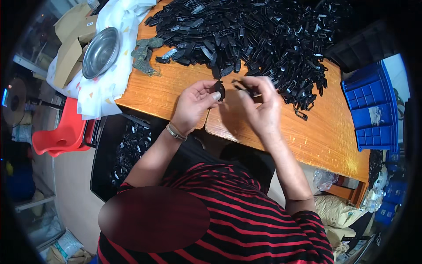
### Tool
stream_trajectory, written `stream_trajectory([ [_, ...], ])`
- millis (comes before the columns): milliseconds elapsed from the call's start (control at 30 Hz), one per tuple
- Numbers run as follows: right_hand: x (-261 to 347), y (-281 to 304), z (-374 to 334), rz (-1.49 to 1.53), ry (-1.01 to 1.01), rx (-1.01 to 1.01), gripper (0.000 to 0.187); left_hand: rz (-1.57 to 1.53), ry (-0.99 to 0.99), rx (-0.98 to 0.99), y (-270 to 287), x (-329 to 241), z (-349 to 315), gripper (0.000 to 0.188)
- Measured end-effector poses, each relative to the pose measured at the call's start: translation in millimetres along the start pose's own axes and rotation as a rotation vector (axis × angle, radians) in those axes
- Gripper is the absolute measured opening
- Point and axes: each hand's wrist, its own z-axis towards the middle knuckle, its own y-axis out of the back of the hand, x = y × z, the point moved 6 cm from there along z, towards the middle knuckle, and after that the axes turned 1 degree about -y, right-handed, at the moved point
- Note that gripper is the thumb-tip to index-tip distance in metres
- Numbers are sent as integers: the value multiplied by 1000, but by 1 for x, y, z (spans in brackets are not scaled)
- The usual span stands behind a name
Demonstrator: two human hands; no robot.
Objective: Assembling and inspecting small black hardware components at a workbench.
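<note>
Over the front of the wooden table, my left hand pinches a small black plastic part between thumb and fingers, the thumb lying on its face. To its right, my right hand is closed on another dark piece, slightly smeared by motion, so its exact shape is unclear. The two pieces are apart. Beyond both hands lies a large heap of black plastic parts, some long and curved, some like open frames. One loose frame-shaped part rests at the heap's near right edge.
The wooden table has a seam near my hands. At left are a metal bowl on white sheeting, a crumpled cloth glove and a red chair. A black bin holds more parts. Right stands a blue crate.
</note>
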Motion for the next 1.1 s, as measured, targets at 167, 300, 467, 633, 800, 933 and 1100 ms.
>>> stream_trajectory([
  [167, -7, -17, -14, 154, -58, -68, 24, -87, -45, 48, -11, -1, -1, 30],
  [300, -8, -22, -17, 204, -42, -89, 21, -94, -66, 32, -16, -7, -4, 28],
  [467, -10, -27, -19, 212, -73, -83, 21, -82, -121, 72, -16, -6, -5, 28],
  [633, -7, -28, -22, 126, -45, -58, 20, -22, -186, 39, -15, -3, -11, 30],
  [800, 1, -34, -30, 71, -14, -100, 25, 103, -239, -69, -25, -5, -23, 32],
  [933, -3, -37, -37, 56, -16, -144, 40, 166, -240, -75, -26, -2, -25, 25],
  [1100, 4, -43, -41, 35, 31, -67, 48, -86, -98, -3, -34, -4, -28, 27],
])
